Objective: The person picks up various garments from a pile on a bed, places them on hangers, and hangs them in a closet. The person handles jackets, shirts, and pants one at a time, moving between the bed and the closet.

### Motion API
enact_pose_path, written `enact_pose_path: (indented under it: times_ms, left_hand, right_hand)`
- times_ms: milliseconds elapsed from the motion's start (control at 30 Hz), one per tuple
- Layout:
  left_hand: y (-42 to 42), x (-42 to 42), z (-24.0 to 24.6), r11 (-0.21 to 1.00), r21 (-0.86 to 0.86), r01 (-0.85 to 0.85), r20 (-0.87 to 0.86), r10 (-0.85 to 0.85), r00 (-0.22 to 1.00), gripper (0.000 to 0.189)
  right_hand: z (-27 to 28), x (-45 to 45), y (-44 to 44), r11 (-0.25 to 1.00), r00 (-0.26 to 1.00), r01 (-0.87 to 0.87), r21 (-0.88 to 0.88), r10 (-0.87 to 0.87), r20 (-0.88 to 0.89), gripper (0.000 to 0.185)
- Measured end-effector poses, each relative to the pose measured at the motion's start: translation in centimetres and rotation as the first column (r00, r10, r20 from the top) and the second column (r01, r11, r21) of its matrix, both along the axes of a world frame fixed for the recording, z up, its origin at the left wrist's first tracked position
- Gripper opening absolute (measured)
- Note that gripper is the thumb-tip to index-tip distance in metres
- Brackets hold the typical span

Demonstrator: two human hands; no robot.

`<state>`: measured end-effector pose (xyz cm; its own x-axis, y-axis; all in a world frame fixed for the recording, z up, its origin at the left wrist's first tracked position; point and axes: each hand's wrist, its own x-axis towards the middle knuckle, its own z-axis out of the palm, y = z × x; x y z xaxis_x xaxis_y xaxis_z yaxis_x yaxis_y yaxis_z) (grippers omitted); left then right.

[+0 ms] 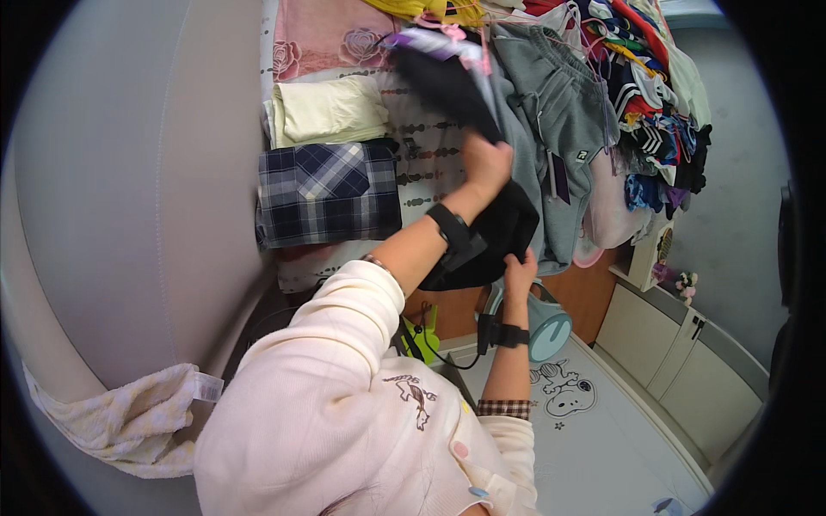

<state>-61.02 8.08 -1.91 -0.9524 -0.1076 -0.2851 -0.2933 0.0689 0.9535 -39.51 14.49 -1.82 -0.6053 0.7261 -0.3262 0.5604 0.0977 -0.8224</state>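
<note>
A black garment [510, 219] is stretched between my two hands in front of me, above the bed. My left hand [487, 161] is closed on its middle. My right hand [520, 267] pinches its lower right edge. The garment's far end is blurred by motion, next to a white and purple cloth and pink hangers [452, 29]. To the left lie a folded navy plaid garment [329, 193] and a folded cream garment [329, 109]. Grey drawstring sweatpants [555, 109] lie right of the black garment, partly hidden by other clothes.
A heap of mixed clothes [652, 103] lies at the upper right, a yellow garment [426, 9] at the top. A padded headboard [206, 142] borders the left. Below right are a pale blue appliance [548, 329], a white table [600, 458] and a cabinet [652, 329].
</note>
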Motion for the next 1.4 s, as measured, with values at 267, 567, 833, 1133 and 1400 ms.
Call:
enact_pose_path:
  times_ms: [267,567,833,1133,1400]
  left_hand:
    - [3.2,3.7,-1.4,0.337,-0.721,0.605,-0.038,-0.892,0.451,0.044]
    - [2.9,5.4,-4.6,0.32,-0.761,0.564,-0.033,-0.888,0.459,0.048]
    - [3.1,5.1,-3.5,0.248,-0.76,0.601,0.052,-0.898,0.437,0.053]
    - [3.1,5.2,-3.0,0.249,-0.729,0.638,0.08,-0.894,0.44,0.06]
    - [0.1,5.2,-2.0,0.506,-0.549,0.665,0.001,-0.795,0.606,0.062]
  right_hand:
    - [0.0,4.5,-2.9,0.948,0.955,-0.185,-0.258,0.235,0.18,0.019]
    - [-0.5,7.7,-4.3,0.961,0.929,-0.174,-0.214,0.232,0.287,0.019]
    - [-0.8,10.6,-5.2,0.964,0.946,-0.16,-0.214,0.212,0.245,0.02]
    - [-0.1,12.1,-4.8,0.973,0.954,-0.132,-0.188,0.176,0.244,0.019]
    - [0.0,10.9,-5.2,0.96,0.941,-0.162,-0.228,0.22,0.256,0.018]
